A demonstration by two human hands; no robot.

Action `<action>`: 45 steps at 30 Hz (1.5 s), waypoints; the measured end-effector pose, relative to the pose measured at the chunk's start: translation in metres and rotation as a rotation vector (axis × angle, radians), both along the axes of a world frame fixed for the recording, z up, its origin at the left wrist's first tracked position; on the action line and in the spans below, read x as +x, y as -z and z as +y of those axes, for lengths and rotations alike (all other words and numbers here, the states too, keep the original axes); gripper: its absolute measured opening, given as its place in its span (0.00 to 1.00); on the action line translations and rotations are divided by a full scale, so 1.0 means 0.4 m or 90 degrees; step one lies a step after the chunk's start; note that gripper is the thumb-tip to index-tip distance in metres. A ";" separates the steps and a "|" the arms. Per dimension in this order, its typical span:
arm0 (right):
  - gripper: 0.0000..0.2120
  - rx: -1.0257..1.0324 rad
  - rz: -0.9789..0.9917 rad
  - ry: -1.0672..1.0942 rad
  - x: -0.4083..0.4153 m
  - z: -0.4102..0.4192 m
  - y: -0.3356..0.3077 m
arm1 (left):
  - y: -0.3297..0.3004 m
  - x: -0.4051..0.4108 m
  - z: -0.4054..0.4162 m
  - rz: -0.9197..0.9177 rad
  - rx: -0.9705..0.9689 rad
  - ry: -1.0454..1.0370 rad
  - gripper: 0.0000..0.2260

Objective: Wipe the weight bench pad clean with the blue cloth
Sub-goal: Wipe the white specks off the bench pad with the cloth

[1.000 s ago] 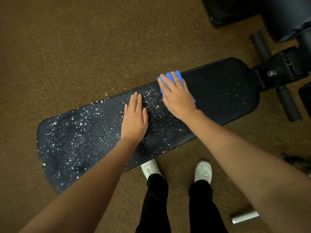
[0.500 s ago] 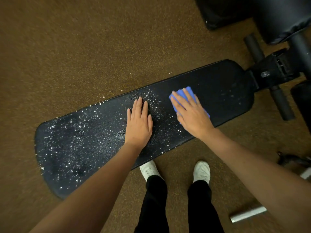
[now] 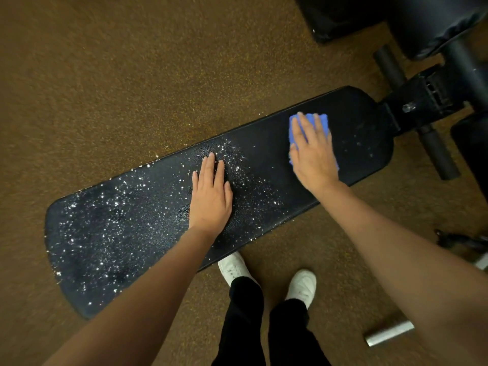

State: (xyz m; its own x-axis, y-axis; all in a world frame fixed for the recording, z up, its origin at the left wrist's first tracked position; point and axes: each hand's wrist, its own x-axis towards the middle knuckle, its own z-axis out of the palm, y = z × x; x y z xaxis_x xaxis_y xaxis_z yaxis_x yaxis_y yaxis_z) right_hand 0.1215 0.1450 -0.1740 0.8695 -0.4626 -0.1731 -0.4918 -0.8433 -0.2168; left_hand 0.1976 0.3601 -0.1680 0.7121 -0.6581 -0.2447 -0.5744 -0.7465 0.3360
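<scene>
the right hand (image 3: 314, 157), fingers flat, has pushed the blue cloth (image 3: 320, 121) rightward along the bench pad (image 3: 148, 207); left hand (image 3: 211, 194) stays flat.

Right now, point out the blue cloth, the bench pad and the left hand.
blue cloth (image 3: 320, 120): head view, far edge showing past the fingers.
bench pad (image 3: 266, 143): head view, wiped patch between the hands.
left hand (image 3: 211, 199): head view, back of hand.

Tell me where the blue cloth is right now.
In the head view, the blue cloth lies under the right hand, on the bench pad's cleaner right part.
</scene>
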 end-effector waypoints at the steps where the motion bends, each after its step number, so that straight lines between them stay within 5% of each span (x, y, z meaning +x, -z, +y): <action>1: 0.28 0.009 0.009 -0.035 0.006 0.020 -0.002 | 0.000 -0.004 -0.002 0.000 -0.001 -0.005 0.21; 7: 0.28 0.005 0.010 -0.285 -0.065 0.060 -0.008 | -0.008 -0.013 -0.019 0.005 -0.003 -0.041 0.21; 13: 0.29 0.032 0.030 -0.050 -0.001 -0.019 -0.009 | -0.003 -0.024 -0.021 0.000 -0.002 -0.054 0.21; 21: 0.27 0.035 -0.011 -0.342 0.003 0.081 0.000 | -0.001 -0.027 -0.017 -0.019 0.001 -0.054 0.28; 27: 0.25 0.012 -0.039 -0.151 -0.048 0.037 0.003 | -0.009 -0.045 -0.009 -0.026 0.037 -0.070 0.22; 34: 0.27 -0.015 -0.003 -0.349 -0.149 0.050 0.009 | -0.011 -0.066 0.002 -0.010 0.056 -0.096 0.27; 40: 0.26 0.001 -0.008 -0.139 -0.137 0.023 0.002 | -0.017 -0.085 -0.005 0.010 0.048 -0.101 0.21; 45: 0.26 0.002 -0.034 -0.177 -0.139 0.148 0.013 | -0.008 -0.088 -0.009 0.000 0.053 -0.100 0.21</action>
